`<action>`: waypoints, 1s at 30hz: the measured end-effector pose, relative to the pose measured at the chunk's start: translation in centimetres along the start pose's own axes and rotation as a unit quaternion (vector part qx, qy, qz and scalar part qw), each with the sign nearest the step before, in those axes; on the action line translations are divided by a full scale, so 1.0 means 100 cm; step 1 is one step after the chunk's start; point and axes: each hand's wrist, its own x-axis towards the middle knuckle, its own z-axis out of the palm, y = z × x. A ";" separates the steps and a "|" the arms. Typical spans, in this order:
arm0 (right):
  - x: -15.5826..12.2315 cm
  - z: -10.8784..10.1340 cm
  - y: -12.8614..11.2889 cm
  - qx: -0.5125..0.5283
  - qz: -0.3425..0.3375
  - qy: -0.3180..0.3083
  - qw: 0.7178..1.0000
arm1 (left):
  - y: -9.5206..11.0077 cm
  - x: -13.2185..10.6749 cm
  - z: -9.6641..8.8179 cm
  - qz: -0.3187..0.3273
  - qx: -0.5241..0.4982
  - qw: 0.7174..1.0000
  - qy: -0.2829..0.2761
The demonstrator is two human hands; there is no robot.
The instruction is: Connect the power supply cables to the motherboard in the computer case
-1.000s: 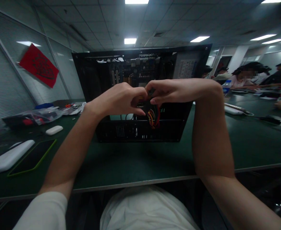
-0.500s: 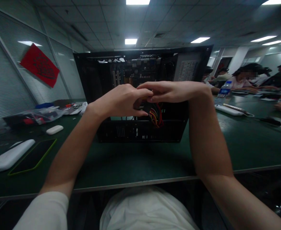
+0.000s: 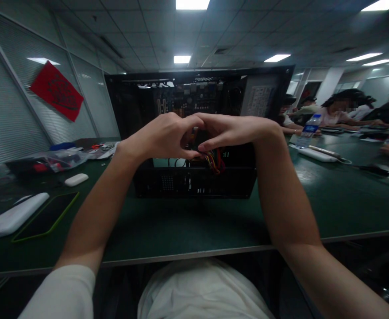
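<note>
An open black computer case stands on the table before me, its inside turned toward me. The motherboard shows in its upper middle and the power supply at its upper right. My left hand is in front of the case, its thumb and curled fingers closed at a bundle of red, yellow and black power cables. From the other side my right hand bends in, its thumb against the upper end of that bundle and its fingertips meeting the left ones. The cable end between the fingers is mostly hidden.
To the left lie a white earphone case, a green-edged phone, a white device and a plastic bag. A water bottle and a white power bank are at right. Several people sit beyond.
My right thumb has moved down and left, onto the cables, and a gap has opened between the two hands' fingers. The case has hardly shifted.
</note>
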 end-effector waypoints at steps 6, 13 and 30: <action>0.003 0.001 -0.001 -0.025 0.017 0.023 0.999 | -0.007 -0.002 0.001 -0.001 0.010 1.000 0.000; 0.009 0.008 0.002 0.017 0.003 0.052 0.999 | -0.012 -0.004 0.000 -0.005 -0.002 1.000 0.012; 0.012 0.008 0.010 0.034 -0.044 0.052 0.997 | -0.009 -0.003 0.003 -0.024 -0.043 0.999 -0.006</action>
